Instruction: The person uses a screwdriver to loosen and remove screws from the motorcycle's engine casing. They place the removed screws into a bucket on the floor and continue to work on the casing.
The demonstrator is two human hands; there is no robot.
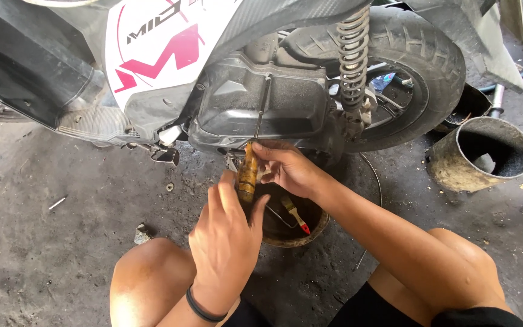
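Stained concrete floor [43, 254], round oil pan [292, 233], metal can [479, 154], small stone [142, 234]

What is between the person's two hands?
The amber-handled screwdriver stands between the left hand and the right hand; both grip its handle, head view.

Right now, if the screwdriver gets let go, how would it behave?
The screwdriver looks stiff: metal shaft, hard amber handle. The rounded handle would probably roll on the floor. It may be slippery, since both the left hand and right hand grip it over an oily pan.
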